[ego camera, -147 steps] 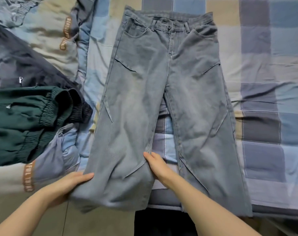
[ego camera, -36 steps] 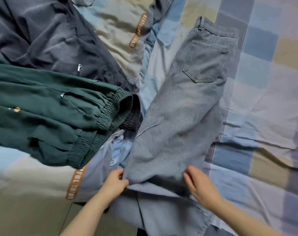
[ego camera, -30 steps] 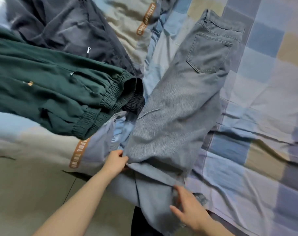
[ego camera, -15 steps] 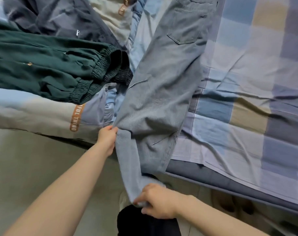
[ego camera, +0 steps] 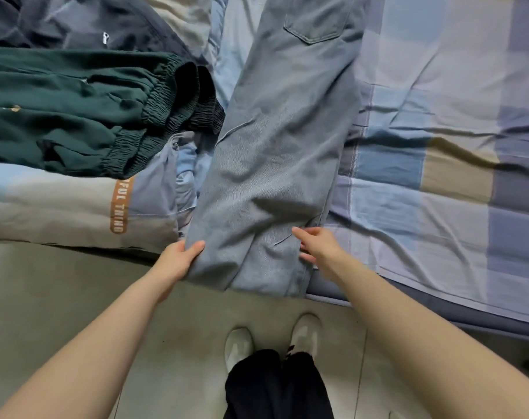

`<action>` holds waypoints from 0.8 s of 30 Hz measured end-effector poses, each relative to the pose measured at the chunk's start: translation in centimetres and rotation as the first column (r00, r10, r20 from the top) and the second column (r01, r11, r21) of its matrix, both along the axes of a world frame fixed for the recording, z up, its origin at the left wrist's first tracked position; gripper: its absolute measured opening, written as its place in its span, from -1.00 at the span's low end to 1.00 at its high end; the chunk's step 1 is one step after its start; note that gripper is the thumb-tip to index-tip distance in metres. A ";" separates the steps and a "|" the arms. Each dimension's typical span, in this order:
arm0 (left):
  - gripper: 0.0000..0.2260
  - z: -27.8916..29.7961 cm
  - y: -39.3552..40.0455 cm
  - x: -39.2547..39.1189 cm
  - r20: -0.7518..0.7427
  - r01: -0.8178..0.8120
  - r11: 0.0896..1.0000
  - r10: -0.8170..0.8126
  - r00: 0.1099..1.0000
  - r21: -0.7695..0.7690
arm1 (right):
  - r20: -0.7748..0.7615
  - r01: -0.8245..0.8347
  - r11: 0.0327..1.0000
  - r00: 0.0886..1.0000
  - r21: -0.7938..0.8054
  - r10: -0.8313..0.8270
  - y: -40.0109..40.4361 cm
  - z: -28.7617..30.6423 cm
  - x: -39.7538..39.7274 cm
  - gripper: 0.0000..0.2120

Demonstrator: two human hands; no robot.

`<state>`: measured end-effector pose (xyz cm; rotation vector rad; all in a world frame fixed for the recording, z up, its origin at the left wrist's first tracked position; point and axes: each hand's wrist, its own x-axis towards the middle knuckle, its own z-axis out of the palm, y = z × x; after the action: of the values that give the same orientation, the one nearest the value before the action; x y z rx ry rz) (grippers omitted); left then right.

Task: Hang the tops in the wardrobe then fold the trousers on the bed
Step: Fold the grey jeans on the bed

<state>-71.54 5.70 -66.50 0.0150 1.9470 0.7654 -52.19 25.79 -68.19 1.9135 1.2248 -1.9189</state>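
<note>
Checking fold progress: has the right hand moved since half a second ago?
Yes. The right hand rose from below the bed edge onto the jeans.

Pale blue jeans, folded lengthwise, back pocket up, across checked bed

Under your left fingers lie faded grey-blue jeans, matt denim with a fine ribbed weave and raised seams. Beyond them to the left, green trousers look soft, with ruched elastic cuffs. Right of your fingers, the bed sheet is thin, creased checked cotton.
</note>
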 end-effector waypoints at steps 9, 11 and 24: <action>-0.84 -0.5 -0.9 -1.8 -0.215 0.242 0.954 -0.277 0.936 -0.177 | -0.205 -0.017 0.995 0.979 -0.101 -0.004 -3.2 0.3 5.1 -0.82; -0.78 -0.8 -0.6 -1.6 -0.252 0.420 0.820 -0.533 0.808 -0.387 | 0.037 -0.339 0.940 0.941 0.031 0.337 -3.2 0.0 7.2 -0.78; -0.77 0.5 0.1 0.5 -0.030 0.030 0.998 -0.031 0.999 -0.055 | 0.025 -0.057 0.997 0.998 0.057 0.055 -2.4 1.4 4.5 -0.69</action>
<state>-71.01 5.78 -66.00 0.0234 1.9919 0.6951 -47.67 23.38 -66.74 1.9026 1.3267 -1.8474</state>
